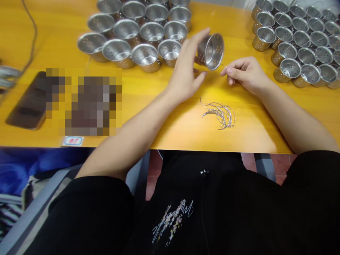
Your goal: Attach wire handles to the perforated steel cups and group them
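My left hand (186, 72) holds a perforated metal cup (214, 52) from its left side, with the thumb apart below. The cup is tipped, its mouth facing right. A thin wire (223, 66) is pinched between the thumb and fingers of my right hand (245, 73). That wire reaches the lower right of the cup's rim; whether it passes through a hole is too small to tell. Just below both hands, a loose pile of curved metal wires (224, 113) lies on the yellow table (180, 131).
Rows of perforated cups (145, 56) stand at the back, left of centre. More cups, several with wire handles (288, 69), fill the back right. On the left lie a phone (28, 102), a blurred-out item (90, 106), a small label (73, 141) and a cable (33, 39).
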Demonstrator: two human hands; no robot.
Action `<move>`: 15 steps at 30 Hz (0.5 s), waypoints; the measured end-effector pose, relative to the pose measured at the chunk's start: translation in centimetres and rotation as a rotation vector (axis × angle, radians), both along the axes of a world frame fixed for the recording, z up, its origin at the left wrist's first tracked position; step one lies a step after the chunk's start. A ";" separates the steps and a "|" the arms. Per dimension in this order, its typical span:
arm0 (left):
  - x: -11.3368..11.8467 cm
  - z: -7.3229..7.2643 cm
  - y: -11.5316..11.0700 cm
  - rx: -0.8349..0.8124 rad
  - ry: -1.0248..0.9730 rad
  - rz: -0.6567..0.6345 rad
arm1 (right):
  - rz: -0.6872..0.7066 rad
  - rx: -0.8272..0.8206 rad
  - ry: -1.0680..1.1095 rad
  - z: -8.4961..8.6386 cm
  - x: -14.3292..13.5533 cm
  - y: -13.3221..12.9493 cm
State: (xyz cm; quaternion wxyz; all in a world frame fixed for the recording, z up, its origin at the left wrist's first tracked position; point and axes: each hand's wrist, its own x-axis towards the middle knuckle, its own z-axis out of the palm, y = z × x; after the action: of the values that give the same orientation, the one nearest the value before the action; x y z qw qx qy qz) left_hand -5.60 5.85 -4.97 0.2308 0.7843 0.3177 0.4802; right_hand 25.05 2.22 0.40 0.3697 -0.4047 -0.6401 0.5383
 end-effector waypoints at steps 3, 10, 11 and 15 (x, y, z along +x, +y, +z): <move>-0.2 -0.4 0.7 -0.050 0.012 -0.039 | -0.044 -0.074 0.031 0.4 -0.4 -0.3; 0.2 -0.1 0.1 -0.109 -0.019 -0.070 | -0.019 -0.023 0.066 -0.5 -0.4 0.3; 0.3 0.0 -0.1 -0.123 -0.022 -0.069 | -0.027 -0.012 0.072 -0.7 -0.4 0.4; 0.5 0.1 -0.7 -0.158 -0.025 -0.068 | -0.091 -0.009 0.051 -1.3 -0.6 0.7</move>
State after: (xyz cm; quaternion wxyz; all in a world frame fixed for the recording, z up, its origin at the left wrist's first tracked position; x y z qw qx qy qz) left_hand -5.05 5.16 -4.84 0.3122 0.7680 0.3250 0.4551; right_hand 24.47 2.87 -0.87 0.4083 -0.4212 -0.6090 0.5339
